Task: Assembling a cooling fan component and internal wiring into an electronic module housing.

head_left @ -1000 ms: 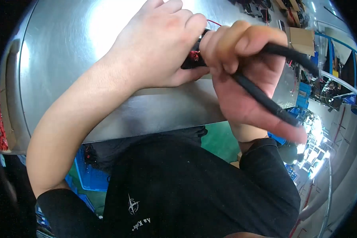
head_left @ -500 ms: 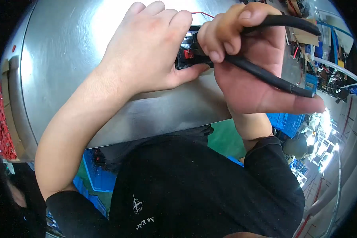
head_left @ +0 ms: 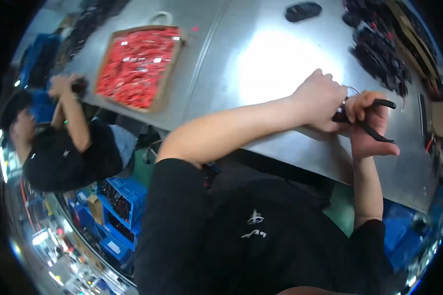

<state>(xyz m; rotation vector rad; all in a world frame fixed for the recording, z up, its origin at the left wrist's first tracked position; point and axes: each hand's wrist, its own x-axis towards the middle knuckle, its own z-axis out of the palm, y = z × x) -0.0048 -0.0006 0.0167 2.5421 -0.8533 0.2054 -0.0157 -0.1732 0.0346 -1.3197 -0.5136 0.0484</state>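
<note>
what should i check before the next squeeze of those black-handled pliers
1. Right hand wrapped round the pliers: ok, both black handles show past the fingers.
2. Left hand steadying the small dark part at the pliers' nose: ok, it lies over it.
3. Nose seated on the part: cannot tell, the hands hide it.
4. Left fingertips away from the nose: cannot tell, hidden.
5. Thin wire free of the handles: ok, it loops above the hands.
6. Work resting on the metal table: ok, both hands sit near its front edge.
</note>
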